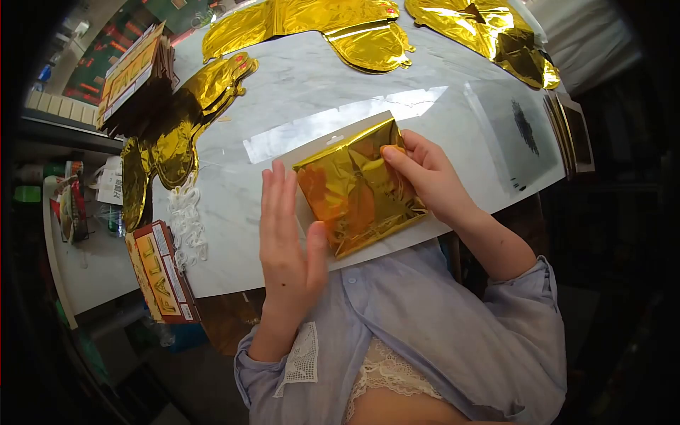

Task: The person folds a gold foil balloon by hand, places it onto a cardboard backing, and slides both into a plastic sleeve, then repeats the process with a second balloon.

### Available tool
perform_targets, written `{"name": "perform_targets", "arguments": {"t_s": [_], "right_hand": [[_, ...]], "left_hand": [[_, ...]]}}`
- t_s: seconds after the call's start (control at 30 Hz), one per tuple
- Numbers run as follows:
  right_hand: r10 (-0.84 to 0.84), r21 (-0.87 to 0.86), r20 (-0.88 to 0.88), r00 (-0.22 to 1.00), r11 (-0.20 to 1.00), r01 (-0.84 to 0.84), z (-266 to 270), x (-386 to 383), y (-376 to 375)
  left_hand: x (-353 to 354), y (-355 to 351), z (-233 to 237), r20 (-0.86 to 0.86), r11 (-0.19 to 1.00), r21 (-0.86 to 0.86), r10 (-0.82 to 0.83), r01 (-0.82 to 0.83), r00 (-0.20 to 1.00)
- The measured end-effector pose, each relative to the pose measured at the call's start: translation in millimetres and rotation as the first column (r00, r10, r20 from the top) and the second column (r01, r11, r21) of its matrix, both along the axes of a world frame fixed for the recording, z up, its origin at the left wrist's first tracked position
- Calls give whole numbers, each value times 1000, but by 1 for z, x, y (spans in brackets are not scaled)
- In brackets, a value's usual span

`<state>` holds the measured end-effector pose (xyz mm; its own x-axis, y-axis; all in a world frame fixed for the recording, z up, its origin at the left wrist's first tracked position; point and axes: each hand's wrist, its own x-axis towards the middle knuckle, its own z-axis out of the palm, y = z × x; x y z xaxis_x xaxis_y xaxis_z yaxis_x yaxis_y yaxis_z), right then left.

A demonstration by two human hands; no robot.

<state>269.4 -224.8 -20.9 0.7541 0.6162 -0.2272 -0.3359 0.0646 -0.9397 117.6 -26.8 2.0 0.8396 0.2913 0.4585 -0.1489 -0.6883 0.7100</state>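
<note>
A folded gold foil piece (354, 188) lies on a pale card (304, 151) with a hanging hole at its top edge, tilted over the table's front edge. My right hand (432, 177) grips the foil and card at the upper right corner, thumb on top. At the left side of the packet is my left hand (289, 248), its fingers stretched out and its thumb apart, near the foil's lower left edge. White looped cords (188, 227) lie to the left of my left hand.
Gold foil shapes (283, 21) line the far side of the marble-patterned table (283, 92), with more foil (170, 134) at left. Stacks of printed cards stand at the upper left (134, 81) and lower left (159, 273). A clear plastic bag (513, 134) lies at right beside framed-looking cards (577, 134).
</note>
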Motion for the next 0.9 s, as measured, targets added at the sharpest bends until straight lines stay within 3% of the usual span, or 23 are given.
{"name": "perform_targets", "arguments": {"t_s": [0.07,0.13,0.2,0.33,0.4,0.53,0.6,0.7,0.83,0.9], "right_hand": [[-20,6,30,999,1000,20,-12,-1,12],[-44,11,62,997,999,44,-18,-2,15],[-6,-105,111,994,994,18,-20,-1,12],[59,-211,125,990,977,-31,-19,9,3],[11,-249,258,966,967,55,-26,14,1],[0,-268,243,970,961,67,-20,14,0],[10,-394,391,920,905,158,-6,10,2],[40,-412,449,893,896,167,-5,10,5],[51,-436,371,927,891,126,-1,16,6],[19,-385,341,940,915,121,-1,20,8]], "left_hand": [[3,-10,-14,-361,971,171,-95,166,928],[6,-16,-38,-412,957,220,-86,190,907],[9,-23,-51,-465,910,378,28,171,885],[9,-25,-52,-467,898,412,65,151,882],[10,-26,-52,-467,896,418,73,147,881],[12,-26,-46,-471,881,447,85,155,878],[15,-23,-36,-485,875,451,73,177,871],[23,-17,-26,-471,884,421,20,205,882],[33,-18,-34,-388,924,304,-100,230,916],[32,-22,-47,-390,913,334,-90,233,916]]}}
